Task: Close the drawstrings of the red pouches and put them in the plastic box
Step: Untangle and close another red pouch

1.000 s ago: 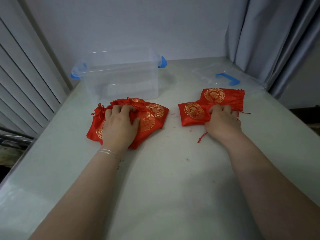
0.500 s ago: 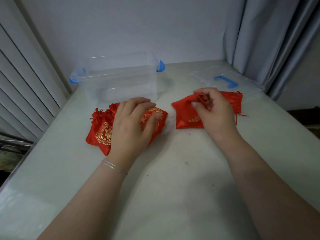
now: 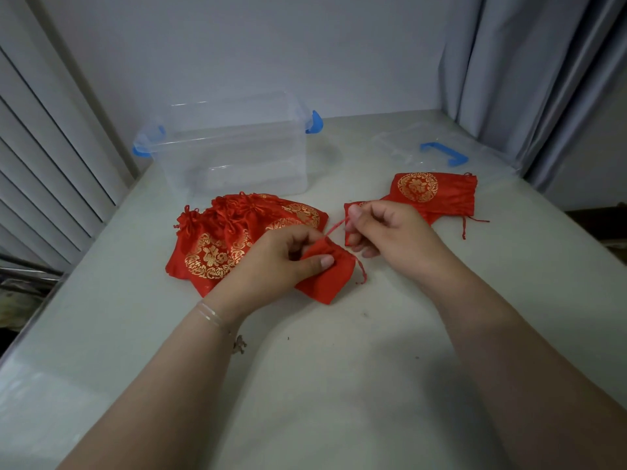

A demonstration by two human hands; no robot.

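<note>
My left hand [image 3: 281, 262] pinches the gathered neck of a plain-sided red pouch [image 3: 327, 278] lying at the table's centre. My right hand [image 3: 390, 234] pinches its red drawstring [image 3: 336, 227], stretched up and to the right. Behind my left hand lies a pile of red pouches with gold emblems [image 3: 220, 239], their necks cinched. More flat red pouches [image 3: 437, 193] lie behind my right hand, one partly hidden by it. The clear plastic box [image 3: 234, 147] with blue latches stands open at the back left; I see nothing inside it.
The box's clear lid [image 3: 437, 149] with a blue handle lies at the back right near grey curtains. White slatted shutters run along the left edge. The pale table [image 3: 322, 368] has a few dark specks in front.
My right hand carried one pouch from the right pile to the centre. My left hand left the left pile and took the pouch's neck, and my right hand now pulls its drawstring.
</note>
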